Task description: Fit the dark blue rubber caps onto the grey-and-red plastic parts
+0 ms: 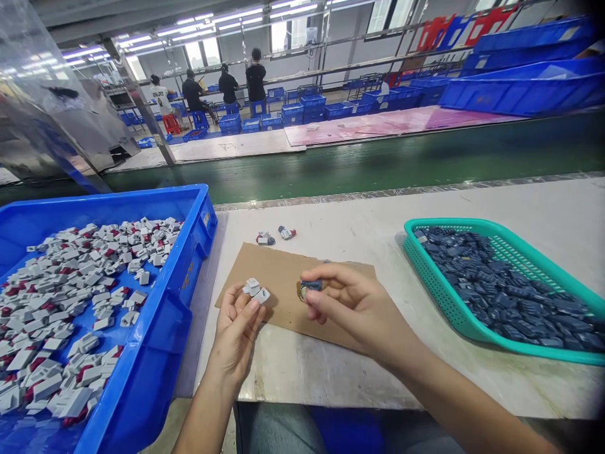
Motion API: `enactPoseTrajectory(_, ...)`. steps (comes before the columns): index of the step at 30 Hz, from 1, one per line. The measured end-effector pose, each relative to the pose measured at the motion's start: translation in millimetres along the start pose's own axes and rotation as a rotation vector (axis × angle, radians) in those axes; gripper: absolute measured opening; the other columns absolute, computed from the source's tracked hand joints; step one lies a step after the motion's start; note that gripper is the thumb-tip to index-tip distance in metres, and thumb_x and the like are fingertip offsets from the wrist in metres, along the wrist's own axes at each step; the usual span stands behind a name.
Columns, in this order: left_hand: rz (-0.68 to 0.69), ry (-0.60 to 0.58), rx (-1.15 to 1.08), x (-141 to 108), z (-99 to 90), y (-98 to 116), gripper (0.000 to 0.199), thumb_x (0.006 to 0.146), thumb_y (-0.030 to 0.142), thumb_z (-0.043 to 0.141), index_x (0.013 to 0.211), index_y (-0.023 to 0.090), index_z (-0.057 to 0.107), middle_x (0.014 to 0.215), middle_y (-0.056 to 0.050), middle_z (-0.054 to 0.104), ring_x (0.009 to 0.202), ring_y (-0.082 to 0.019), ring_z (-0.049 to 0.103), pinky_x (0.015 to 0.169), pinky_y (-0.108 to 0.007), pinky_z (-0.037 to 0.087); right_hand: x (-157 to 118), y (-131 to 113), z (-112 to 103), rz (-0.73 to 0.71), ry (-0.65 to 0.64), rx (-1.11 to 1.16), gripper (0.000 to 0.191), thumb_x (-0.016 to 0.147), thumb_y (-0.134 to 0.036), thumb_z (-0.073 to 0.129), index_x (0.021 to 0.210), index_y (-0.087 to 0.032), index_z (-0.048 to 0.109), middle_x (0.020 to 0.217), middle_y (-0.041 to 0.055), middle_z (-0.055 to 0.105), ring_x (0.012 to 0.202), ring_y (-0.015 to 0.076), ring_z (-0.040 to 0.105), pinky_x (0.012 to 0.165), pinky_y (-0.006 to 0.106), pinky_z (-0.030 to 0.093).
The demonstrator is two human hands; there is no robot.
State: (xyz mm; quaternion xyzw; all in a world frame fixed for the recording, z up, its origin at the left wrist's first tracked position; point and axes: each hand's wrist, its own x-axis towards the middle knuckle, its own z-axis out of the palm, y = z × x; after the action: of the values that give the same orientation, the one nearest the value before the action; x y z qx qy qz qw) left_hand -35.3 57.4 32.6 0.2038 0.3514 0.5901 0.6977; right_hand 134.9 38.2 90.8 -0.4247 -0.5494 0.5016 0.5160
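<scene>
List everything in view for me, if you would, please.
Blue tray: 1, blue, left
Small parts: many, grey and red, inside tray
Small assemblies: 2, grey, dark and red, beyond cardboard
Cardboard: 1, brown, on table
Basket: 1, green, right
Dark parts: many, blue-grey, inside basket
Table: 1, whitish, foreground
Belt: 1, green, beyond table
Stacked trays: at least 2, blue, upper right
Crates: several, blue, background
People: 4, dark or white tops, background
Stools: several, red and blue, background
Windows: several, bright, far wall
Left hand: 1, bare, centre, holding at least one grey piece
Right hand: 1, bare, centre, holding dark part
</scene>
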Motion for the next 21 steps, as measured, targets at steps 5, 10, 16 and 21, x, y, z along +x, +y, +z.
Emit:
enactPoseTrajectory(5, -0.032, -0.059, -0.025, -1, -1.5, 1, 0.046, 0.064, 0.007, 0.072, 0.105, 0.025, 0.058, 0.088, 0.002, 0.068, 0.08, -0.01, 0.066, 0.077, -0.023, 0.054, 16, 12, -21, 0.123, -0.066, -0.299, 0.025, 0.082, -0.029, 0.053, 0.102, -0.014, 0.054, 0.07, 0.0027, 0.059, 0.062, 0.0141, 0.06, 0.055, 0.024, 0.048)
enactPoseTrajectory(10, -0.095, -0.059, 0.008, -2, -1.5, 1, 0.039, 0.061, 0.013, 0.076, 0.097, 0.022, 0.065, 0.084, 0.002, 0.07, 0.077, -0.01, 0.066, 0.072, -0.02, 0.055, 27, 21, -38, -0.107, -0.128, -0.99, 0.02, 0.085, -0.029, 0.048, 0.093, -0.018, 0.062, 0.078, 0.0035, 0.063, 0.068, 0.0157, 0.058, 0.063, 0.027, 0.042)
enactPoseTrajectory(16, -0.07, -0.02, 0.065, 0, 0.5, -1, 0.034, 0.055, 0.018, 0.081, 0.086, 0.022, 0.067, 0.082, 0.003, 0.072, 0.079, -0.01, 0.067, 0.067, -0.014, 0.052, 34, 31, -44, -0.09, -0.251, -1.133, 0.02, 0.085, -0.02, 0.044, 0.095, -0.017, 0.061, 0.09, 0.0048, 0.064, 0.078, 0.018, 0.057, 0.066, 0.027, 0.039)
enactPoseTrajectory(21, -0.061, -0.017, 0.104, -1, 0.7, -2, 0.036, 0.054, 0.018, 0.081, 0.087, 0.019, 0.066, 0.079, 0.002, 0.07, 0.075, -0.01, 0.066, 0.063, -0.015, 0.052, 36, 28, -44, -0.031, -0.336, -1.189, 0.022, 0.083, -0.016, 0.042, 0.1, -0.018, 0.056, 0.084, 0.0036, 0.063, 0.075, 0.0181, 0.055, 0.064, 0.026, 0.037)
